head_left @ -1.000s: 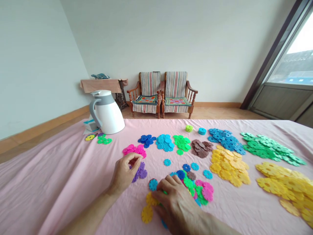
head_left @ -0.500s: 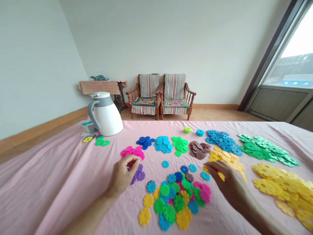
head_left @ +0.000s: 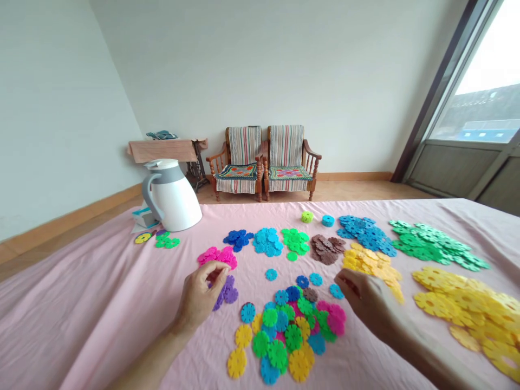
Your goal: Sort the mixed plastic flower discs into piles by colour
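From where I stand, a white and grey jug (head_left: 179,203) is at the left on the pink cloth (head_left: 122,292), with a yellow disc (head_left: 142,238) and a few green discs (head_left: 167,242) lying near it; next comes the left hand (head_left: 199,292), thumb and fingertips drawn close together, though I cannot tell whether they meet or pinch something; just beside its tips lies the pink pile (head_left: 218,256), and the purple pile (head_left: 231,291) shows from behind it.

Further along are the dark blue pile (head_left: 238,239) and the light blue pile (head_left: 268,242), each of one colour and, I would judge, already sorted; below them sits the mixed heap (head_left: 277,353), blue, green, yellow, pink and brown overlapping, which looks to be the main part left, along with a few loose discs near its top edge; beyond it lie the bright green pile (head_left: 295,241) and the brown pile (head_left: 326,249), both of one colour, with a lime stack (head_left: 307,217) and a blue stack (head_left: 327,221) behind.

The right hand (head_left: 363,295) is next, fingers curled in beside a loose blue disc (head_left: 336,291); I cannot tell whether anything is in its grip; past it spread the small yellow pile (head_left: 369,264), the broad blue pile (head_left: 365,235), the broad green pile (head_left: 439,245) and the large yellow pile (head_left: 467,303), all grouped by colour; most seems done.
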Demonstrator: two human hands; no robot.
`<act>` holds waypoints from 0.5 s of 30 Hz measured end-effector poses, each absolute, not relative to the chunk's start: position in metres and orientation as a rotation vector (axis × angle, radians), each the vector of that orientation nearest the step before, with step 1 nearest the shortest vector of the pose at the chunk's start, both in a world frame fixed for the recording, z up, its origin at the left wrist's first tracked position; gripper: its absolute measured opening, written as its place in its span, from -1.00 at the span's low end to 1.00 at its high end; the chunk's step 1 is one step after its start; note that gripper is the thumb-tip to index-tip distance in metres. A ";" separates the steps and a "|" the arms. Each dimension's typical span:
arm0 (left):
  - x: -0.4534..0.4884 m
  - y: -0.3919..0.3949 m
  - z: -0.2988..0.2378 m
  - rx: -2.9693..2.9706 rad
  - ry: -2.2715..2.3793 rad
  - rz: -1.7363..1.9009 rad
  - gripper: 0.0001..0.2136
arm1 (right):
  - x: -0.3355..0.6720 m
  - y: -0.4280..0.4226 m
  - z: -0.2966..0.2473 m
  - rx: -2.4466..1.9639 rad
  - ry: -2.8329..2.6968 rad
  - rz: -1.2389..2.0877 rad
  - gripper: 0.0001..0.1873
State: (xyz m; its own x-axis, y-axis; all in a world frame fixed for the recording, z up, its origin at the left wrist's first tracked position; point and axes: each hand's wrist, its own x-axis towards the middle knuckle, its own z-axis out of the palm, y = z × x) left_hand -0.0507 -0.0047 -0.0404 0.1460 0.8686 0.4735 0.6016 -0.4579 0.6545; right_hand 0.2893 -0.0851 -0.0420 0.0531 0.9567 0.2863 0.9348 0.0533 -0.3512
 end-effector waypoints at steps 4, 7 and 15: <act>-0.054 -0.005 -0.042 2.178 1.443 1.254 -0.84 | 0.272 -0.086 -0.050 -1.985 -1.980 0.043 -0.66; -0.047 -0.012 -0.039 2.274 1.380 1.218 -0.86 | 0.279 -0.092 -0.058 -1.988 -1.949 0.093 -0.73; 0.023 -0.038 -0.008 2.456 1.071 0.640 -0.90 | 0.288 -0.103 -0.060 -1.928 -1.894 0.125 -0.72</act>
State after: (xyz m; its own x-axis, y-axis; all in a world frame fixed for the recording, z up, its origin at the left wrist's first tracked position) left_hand 0.0232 -0.0385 -0.0084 0.6047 0.7554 0.2524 0.5799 -0.6348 0.5106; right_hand 0.2876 -0.1028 -0.0603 0.0619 0.9706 0.2326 0.9314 0.0276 -0.3629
